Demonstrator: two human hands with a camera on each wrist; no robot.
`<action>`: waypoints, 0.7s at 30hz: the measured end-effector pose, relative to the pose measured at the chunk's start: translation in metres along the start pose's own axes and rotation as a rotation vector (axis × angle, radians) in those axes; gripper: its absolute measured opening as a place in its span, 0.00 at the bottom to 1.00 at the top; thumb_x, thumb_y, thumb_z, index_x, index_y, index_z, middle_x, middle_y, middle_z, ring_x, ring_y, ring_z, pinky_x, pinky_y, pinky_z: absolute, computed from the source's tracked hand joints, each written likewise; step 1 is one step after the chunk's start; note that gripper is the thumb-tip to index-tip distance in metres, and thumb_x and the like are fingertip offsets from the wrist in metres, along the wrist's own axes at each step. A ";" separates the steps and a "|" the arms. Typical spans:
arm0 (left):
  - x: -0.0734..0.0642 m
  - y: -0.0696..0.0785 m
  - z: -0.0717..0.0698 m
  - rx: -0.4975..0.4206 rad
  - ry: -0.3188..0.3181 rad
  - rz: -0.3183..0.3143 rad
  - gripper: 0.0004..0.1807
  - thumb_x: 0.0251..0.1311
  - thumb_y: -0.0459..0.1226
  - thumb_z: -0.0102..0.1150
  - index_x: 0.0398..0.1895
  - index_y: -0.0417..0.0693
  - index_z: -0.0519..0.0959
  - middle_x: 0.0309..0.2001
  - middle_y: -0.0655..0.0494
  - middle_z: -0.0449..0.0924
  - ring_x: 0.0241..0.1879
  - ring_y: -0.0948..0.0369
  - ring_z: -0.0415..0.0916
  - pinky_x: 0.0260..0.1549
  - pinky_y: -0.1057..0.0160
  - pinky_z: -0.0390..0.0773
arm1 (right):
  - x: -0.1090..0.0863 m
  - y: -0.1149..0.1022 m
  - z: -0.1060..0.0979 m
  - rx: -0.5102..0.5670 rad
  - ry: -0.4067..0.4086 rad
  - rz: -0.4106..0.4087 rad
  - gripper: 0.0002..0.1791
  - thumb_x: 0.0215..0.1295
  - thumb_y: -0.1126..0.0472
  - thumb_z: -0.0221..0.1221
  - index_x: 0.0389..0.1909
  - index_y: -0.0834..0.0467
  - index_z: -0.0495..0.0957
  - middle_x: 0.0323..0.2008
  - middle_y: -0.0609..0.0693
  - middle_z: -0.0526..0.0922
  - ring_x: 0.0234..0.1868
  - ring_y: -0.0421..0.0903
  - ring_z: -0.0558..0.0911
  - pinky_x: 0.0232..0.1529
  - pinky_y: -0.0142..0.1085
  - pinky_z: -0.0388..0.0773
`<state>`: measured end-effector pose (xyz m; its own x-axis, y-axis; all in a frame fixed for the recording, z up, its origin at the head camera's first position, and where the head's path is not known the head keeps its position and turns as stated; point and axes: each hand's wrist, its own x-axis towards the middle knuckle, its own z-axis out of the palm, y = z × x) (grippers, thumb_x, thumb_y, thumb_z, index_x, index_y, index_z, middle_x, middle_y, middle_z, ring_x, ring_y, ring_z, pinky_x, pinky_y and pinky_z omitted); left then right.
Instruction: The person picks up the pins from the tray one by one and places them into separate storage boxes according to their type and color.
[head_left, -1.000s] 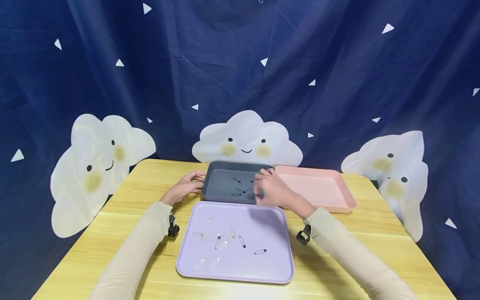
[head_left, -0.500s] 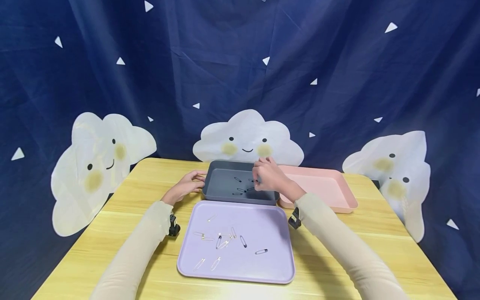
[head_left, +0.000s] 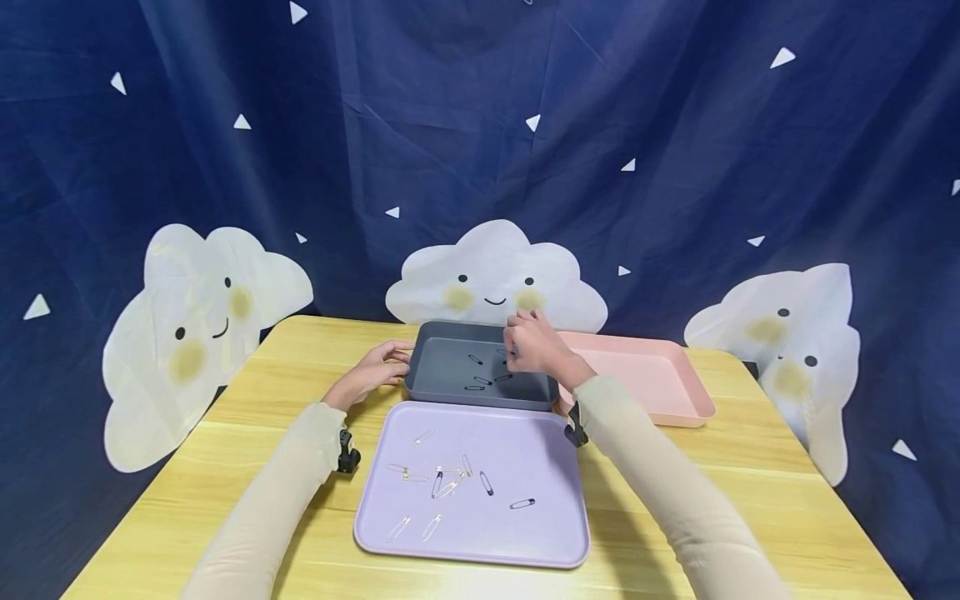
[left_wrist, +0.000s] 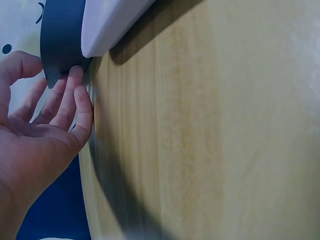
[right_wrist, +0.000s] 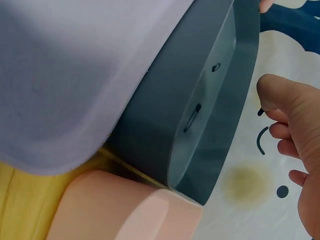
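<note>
R hand [head_left: 531, 343] pinches blk pin [right_wrist: 261, 112], only dark tip showing; L hand [head_left: 371, 373], fingers relaxed, touches dk-grey tray [head_left: 442, 362] end. Lilac tray [head_left: 525, 542]: thin gold pins [head_left: 450, 485] + blk safety pins [head_left: 523, 503].

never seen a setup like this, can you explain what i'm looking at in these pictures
There's no machine: a person works with two bare hands. The wide picture comes from a head camera, the other two from wrist cameras. On the table lie a purple tray with gold safety pins and black safety pins, a dark grey tray with more black ones, and a pink tray. The left hand touches the dark grey tray; the right hand pinches what looks like a black pin, only its dark tip showing.
</note>
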<state>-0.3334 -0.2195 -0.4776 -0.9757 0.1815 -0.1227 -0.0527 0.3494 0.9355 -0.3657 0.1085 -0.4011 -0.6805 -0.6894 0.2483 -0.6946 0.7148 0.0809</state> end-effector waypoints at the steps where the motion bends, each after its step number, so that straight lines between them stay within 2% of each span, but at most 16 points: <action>1: 0.000 0.000 0.000 -0.003 0.000 -0.005 0.33 0.66 0.28 0.51 0.76 0.43 0.63 0.66 0.35 0.70 0.60 0.48 0.74 0.48 0.65 0.79 | 0.001 0.000 0.001 -0.001 0.002 0.001 0.03 0.48 0.61 0.66 0.24 0.53 0.81 0.32 0.46 0.77 0.40 0.48 0.70 0.50 0.47 0.65; 6: 0.000 -0.001 -0.002 -0.012 -0.011 -0.004 0.33 0.67 0.28 0.51 0.76 0.42 0.62 0.67 0.34 0.68 0.62 0.45 0.74 0.51 0.61 0.80 | 0.004 0.000 0.006 -0.001 0.006 0.010 0.03 0.47 0.60 0.66 0.23 0.53 0.80 0.32 0.46 0.77 0.41 0.48 0.71 0.50 0.46 0.65; 10: 0.001 -0.002 -0.002 -0.015 -0.014 0.000 0.33 0.67 0.29 0.51 0.76 0.42 0.62 0.67 0.33 0.68 0.63 0.43 0.73 0.52 0.59 0.80 | 0.006 -0.001 0.008 0.008 -0.026 0.033 0.04 0.48 0.60 0.66 0.23 0.53 0.80 0.33 0.46 0.77 0.42 0.49 0.71 0.51 0.46 0.65; 21: -0.001 0.001 -0.001 -0.003 0.001 0.014 0.32 0.67 0.28 0.52 0.75 0.42 0.64 0.66 0.34 0.70 0.61 0.46 0.74 0.46 0.64 0.80 | 0.008 0.000 0.017 0.002 -0.099 0.053 0.05 0.50 0.59 0.65 0.21 0.50 0.78 0.35 0.46 0.78 0.40 0.48 0.68 0.48 0.44 0.62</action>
<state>-0.3326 -0.2202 -0.4766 -0.9766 0.1853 -0.1089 -0.0394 0.3439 0.9382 -0.3749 0.1009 -0.4158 -0.7360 -0.6589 0.1555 -0.6573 0.7505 0.0685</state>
